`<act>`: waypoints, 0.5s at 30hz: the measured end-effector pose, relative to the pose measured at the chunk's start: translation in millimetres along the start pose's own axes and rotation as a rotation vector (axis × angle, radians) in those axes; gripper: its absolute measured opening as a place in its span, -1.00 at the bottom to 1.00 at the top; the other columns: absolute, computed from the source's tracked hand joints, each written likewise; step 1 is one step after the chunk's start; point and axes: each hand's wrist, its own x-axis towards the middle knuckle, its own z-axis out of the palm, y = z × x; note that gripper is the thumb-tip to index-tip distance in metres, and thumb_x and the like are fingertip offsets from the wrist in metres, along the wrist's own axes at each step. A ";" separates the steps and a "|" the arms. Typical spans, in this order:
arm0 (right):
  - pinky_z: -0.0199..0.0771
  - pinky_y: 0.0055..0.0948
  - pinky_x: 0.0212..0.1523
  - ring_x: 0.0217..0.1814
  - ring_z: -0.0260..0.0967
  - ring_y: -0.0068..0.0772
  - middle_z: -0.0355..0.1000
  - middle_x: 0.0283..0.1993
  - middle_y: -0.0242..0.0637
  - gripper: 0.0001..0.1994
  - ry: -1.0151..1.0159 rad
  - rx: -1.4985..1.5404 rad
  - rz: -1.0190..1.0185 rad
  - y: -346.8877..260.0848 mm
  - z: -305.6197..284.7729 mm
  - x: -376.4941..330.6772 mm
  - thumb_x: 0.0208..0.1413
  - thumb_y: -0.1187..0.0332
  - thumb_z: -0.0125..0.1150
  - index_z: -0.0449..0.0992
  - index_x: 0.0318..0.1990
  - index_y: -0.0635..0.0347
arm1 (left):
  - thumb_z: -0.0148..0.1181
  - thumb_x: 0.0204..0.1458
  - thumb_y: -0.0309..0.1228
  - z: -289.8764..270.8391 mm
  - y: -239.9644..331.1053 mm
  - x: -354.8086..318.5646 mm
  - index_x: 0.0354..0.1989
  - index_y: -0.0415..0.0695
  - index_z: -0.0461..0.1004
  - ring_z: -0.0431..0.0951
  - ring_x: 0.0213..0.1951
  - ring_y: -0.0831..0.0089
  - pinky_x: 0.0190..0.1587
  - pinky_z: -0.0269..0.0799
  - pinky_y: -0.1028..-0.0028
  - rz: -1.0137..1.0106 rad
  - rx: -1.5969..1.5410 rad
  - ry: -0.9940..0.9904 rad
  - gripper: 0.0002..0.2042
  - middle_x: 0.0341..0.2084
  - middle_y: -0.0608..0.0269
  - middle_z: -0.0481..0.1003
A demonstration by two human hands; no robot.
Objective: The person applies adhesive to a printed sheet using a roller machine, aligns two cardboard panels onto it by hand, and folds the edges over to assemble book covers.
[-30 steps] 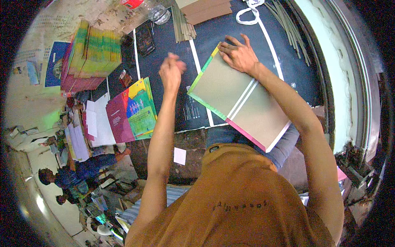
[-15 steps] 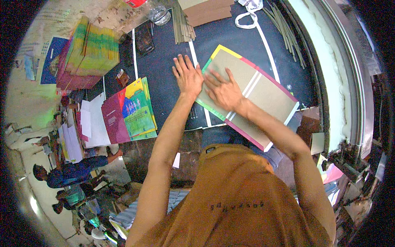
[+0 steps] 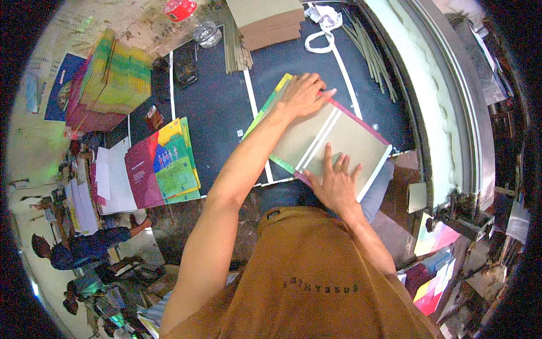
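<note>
An open book cover (image 3: 361, 138) lies tilted on the dark table, its grey board inside facing up. Two white strips run across its middle, and yellow, green, maroon and white borders frame it. Bent over its far edge, my left hand (image 3: 305, 95) has curled fingers pressed on the maroon border, hiding part of it. My right hand (image 3: 337, 183) rests on the right panel by the near edge, fingers spread, holding nothing.
Colourful printed covers (image 3: 164, 161) lie fanned at left, before a tall stack of books (image 3: 121, 79). Grey boards (image 3: 271, 22), board strips (image 3: 236, 48), a clear bottle (image 3: 208, 35) and a white cord (image 3: 320, 42) are at the back. Thin strips (image 3: 370, 56) lie at right.
My left hand has moved from the cover's left edge to its far edge and curled. My right hand has slid from the left panel to the near right. The view has shifted slightly.
</note>
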 end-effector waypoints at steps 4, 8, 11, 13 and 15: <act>-0.41 0.59 0.43 0.54 -0.05 0.53 0.05 0.40 0.62 -0.08 0.184 0.043 -0.164 -0.7 22.1 43.9 0.29 -0.23 -0.01 -0.14 0.57 0.21 | -0.02 0.27 0.17 -20.2 -41.5 -36.8 -0.20 -0.21 0.61 0.55 0.00 -0.07 0.07 0.47 0.06 -0.164 0.178 0.164 -0.41 -0.12 -0.08 0.58; -0.42 0.49 0.49 0.57 0.00 0.32 0.14 0.46 0.34 -0.23 0.292 0.058 -0.331 -3.2 27.9 98.4 0.35 -0.05 -0.04 -0.08 0.57 0.13 | -0.03 0.26 0.21 -41.6 -53.5 -131.2 -0.28 -0.25 0.54 0.60 -0.15 -0.22 -0.05 0.48 -0.08 -0.588 0.146 0.032 -0.37 -0.24 -0.22 0.59; -0.36 0.41 0.52 0.54 0.13 0.02 0.21 0.46 0.13 -0.28 0.364 0.089 -0.442 1.6 37.7 121.0 0.34 0.02 -0.01 -0.02 0.55 0.09 | -0.10 0.29 0.22 -33.6 -18.5 -202.6 -0.32 -0.23 0.52 0.63 -0.23 -0.25 -0.14 0.50 -0.12 -0.719 0.047 -0.100 -0.36 -0.40 -0.23 0.61; -0.28 0.40 0.51 0.51 0.20 -0.03 0.29 0.41 0.07 -0.30 0.327 0.113 -0.497 3.6 33.2 130.7 0.33 0.03 0.02 0.04 0.53 0.10 | -0.03 0.28 0.16 -18.9 8.0 -234.3 -0.33 -0.23 0.50 0.63 -0.27 -0.21 -0.18 0.50 -0.09 -0.735 -0.141 -0.140 -0.41 -0.46 -0.19 0.59; -0.15 0.38 0.49 0.47 0.26 -0.05 0.40 0.33 0.01 -0.31 0.215 0.093 -0.515 7.8 12.7 131.1 0.32 0.03 0.06 0.11 0.50 0.14 | 0.08 0.26 0.07 -21.6 36.0 -229.5 -0.32 -0.24 0.49 0.63 -0.29 -0.18 -0.19 0.50 -0.04 -0.761 -0.276 -0.135 -0.50 -0.48 -0.14 0.59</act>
